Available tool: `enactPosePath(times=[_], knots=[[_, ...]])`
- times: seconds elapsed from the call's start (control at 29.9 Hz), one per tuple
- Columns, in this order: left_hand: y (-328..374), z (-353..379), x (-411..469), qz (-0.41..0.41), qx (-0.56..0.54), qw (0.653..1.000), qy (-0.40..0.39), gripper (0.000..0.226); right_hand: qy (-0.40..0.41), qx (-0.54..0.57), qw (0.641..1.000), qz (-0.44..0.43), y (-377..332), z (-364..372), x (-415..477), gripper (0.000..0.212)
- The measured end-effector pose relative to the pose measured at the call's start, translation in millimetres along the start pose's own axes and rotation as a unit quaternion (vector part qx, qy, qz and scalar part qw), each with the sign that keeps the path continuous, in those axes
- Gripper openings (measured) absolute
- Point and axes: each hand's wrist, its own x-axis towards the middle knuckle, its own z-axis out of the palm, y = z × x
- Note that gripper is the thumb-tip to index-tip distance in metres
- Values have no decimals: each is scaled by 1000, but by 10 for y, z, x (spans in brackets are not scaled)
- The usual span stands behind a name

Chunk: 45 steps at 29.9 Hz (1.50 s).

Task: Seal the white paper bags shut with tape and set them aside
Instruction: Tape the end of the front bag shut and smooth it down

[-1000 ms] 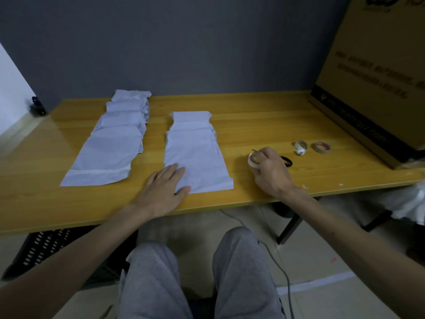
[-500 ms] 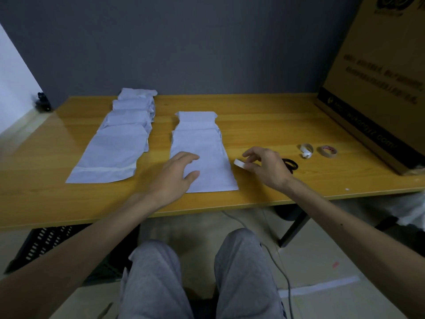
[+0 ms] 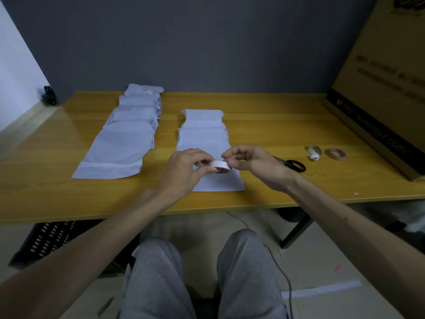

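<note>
From my remote seat I see the yellow wooden table spanning the middle of the frame, with a big cardboard box standing on it at the upper right. Two rows of white paper bags lie flat and overlapping on the tabletop: the left row runs from the far edge toward the centre left, and the middle row sits just right of it, its nearest bag reaching under my hands. My left hand is curled round the white tape roll, held just above that nearest bag at the frame's centre. My right hand pinches at the roll's right rim with thumb and forefinger; whether a tape end is lifted I cannot tell. Black-handled scissors lie just right of that hand, partly hidden by it. Further right are a small white roll and a tan roll, side by side and apart.
</note>
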Motion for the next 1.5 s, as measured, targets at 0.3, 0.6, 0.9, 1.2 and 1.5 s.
enactPosePath(times=[0.3,0.6,0.9,1.2,1.5], knots=[[-71,-113,-115,-16,-49,998,46,16,-34,-37,998,-37,96,81,18,23],[-181,-136,-221,-62,-88,993,58,16,-44,1,998,-51,95,207,48,24],[-153,-147,-196,-119,-146,981,-35,22,-59,38,998,-5,49,302,61,9],[-172,-137,-239,-30,-101,994,-7,14,-53,50,997,-18,39,329,34,24],[-181,-170,-269,-65,-124,990,2,17,-64,101,993,-8,57,330,46,14]])
